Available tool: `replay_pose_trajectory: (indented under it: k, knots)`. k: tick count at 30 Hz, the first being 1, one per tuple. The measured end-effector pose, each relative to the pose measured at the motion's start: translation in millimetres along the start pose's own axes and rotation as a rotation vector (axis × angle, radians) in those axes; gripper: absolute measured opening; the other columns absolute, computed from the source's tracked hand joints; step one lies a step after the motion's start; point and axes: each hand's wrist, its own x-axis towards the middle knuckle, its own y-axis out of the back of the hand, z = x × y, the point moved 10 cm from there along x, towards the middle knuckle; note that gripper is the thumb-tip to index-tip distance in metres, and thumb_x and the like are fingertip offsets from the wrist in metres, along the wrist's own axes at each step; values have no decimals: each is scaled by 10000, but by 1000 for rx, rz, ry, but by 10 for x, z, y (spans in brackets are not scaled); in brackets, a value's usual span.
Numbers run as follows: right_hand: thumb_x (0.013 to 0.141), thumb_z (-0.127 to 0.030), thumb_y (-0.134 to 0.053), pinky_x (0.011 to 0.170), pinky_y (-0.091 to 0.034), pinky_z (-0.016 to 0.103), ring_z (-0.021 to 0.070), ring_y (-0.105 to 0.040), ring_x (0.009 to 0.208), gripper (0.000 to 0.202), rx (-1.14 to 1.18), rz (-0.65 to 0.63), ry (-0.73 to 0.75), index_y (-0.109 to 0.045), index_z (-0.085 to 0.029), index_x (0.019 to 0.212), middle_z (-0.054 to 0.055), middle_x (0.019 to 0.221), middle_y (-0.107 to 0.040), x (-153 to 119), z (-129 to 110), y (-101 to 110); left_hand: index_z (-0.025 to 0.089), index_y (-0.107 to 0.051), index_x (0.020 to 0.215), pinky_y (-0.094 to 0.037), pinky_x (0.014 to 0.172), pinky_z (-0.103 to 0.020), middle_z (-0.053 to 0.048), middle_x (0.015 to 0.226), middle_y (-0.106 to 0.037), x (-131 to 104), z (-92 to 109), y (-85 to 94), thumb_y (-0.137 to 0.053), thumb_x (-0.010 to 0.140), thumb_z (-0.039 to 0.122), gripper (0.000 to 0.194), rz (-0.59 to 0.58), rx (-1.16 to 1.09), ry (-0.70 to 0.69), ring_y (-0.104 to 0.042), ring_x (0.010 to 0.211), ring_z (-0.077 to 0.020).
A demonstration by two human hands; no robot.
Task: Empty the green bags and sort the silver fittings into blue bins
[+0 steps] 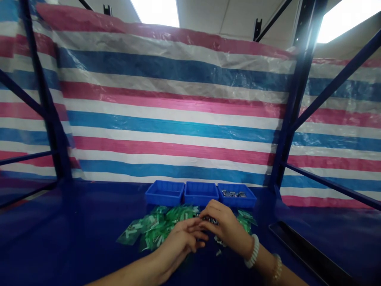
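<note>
My left hand (185, 240) and my right hand (225, 223) meet at the fingertips above the front of the blue table. The left one is turned inward, its fingers curled and its thumb and forefinger close to the right fingertips. From above, the right fingers bend down in a pinch; whatever lies between the fingertips is too small to make out. Small metal parts (219, 240) show under and beside the right hand. Green-tinted clear plastic bags (154, 228) with small pale pieces inside lie in a heap left of and behind my hands.
Behind the heap stand a left blue tray (164, 200), a middle blue tray (201, 200) and a right blue tray (238, 202) holding small metal pieces (233, 194). A long dark flat object (309, 252) lies at right. Dark blue rack posts (290, 119) and a striped sheet (178, 127) enclose the table.
</note>
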Motion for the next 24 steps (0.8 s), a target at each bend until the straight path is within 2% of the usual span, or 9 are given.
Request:
replay_pose_trajectory:
  k: [3, 6, 10, 13, 15, 17, 19, 21, 24]
  knots:
    - [809, -216, -671, 627, -472, 251, 145, -584, 660, 57, 61, 56, -144, -624, -185, 822, -4, 713, -608, 6, 181, 90, 173, -672, 1013, -481, 779, -291, -78, 1022, -670, -14, 132, 134, -428, 415, -28, 677, 99, 32, -107, -609, 859, -177]
    - [776, -217, -680, 612, -497, 243, 141, -615, 644, 110, 218, 76, -291, -584, -190, 821, -13, 719, -629, -15, 350, 75, 213, -641, 1085, -474, 876, -351, -67, 1070, -670, -71, 347, 141, -434, 458, 4, 692, 121, 177, -261, -606, 968, -211]
    - [757, -247, -675, 652, -538, 261, 162, -665, 720, 147, 408, 88, -359, -553, -192, 818, 2, 754, -667, -38, 432, -23, 221, -629, 1081, -468, 903, -381, -61, 1113, -666, -119, 504, 45, -434, 480, 45, 656, 77, 376, -379, -575, 1078, -244]
    - [769, -269, -659, 699, -554, 278, 179, -688, 788, 149, 442, 134, -355, -556, -184, 835, 32, 798, -698, -25, 496, 26, 206, -621, 1085, -475, 875, -372, -73, 1128, -664, -145, 566, 38, -425, 506, 57, 629, 88, 448, -434, -577, 1087, -248]
    - [792, -277, -620, 710, -556, 274, 175, -691, 795, 130, 284, 197, -339, -568, -178, 859, 45, 823, -705, -9, 590, 197, 201, -609, 1096, -475, 867, -369, -77, 1144, -662, -171, 623, 40, -422, 536, 57, 608, 98, 486, -478, -585, 1080, -244]
    - [808, -287, -574, 685, -549, 266, 165, -683, 737, 137, -25, 272, -338, -598, -170, 876, 40, 791, -701, -10, 725, 452, 197, -596, 1103, -475, 860, -371, -80, 1152, -662, -196, 705, 45, -425, 575, 56, 572, 114, 535, -526, -592, 1070, -241]
    - [797, -270, -561, 687, -533, 302, 182, -664, 690, 169, -153, 309, -371, -638, -153, 892, 49, 747, -696, -38, 930, 660, 194, -578, 1117, -475, 848, -376, -85, 1147, -663, -212, 811, 59, -425, 615, 55, 543, 136, 613, -583, -595, 1062, -239]
    - [791, -261, -548, 706, -510, 351, 209, -643, 670, 202, -254, 341, -414, -659, -130, 898, 70, 717, -687, -96, 1135, 839, 198, -566, 1132, -472, 842, -383, -85, 1138, -663, -203, 915, 62, -418, 642, 45, 534, 147, 749, -637, -591, 1064, -238]
    - [766, -256, -580, 799, -468, 403, 263, -638, 800, 207, -364, 355, -459, -675, -112, 879, 130, 819, -702, -180, 1330, 964, 214, -576, 1125, -448, 888, -420, -74, 1123, -655, -125, 988, 55, -441, 673, 48, 500, 140, 1085, -677, -571, 1074, -246]
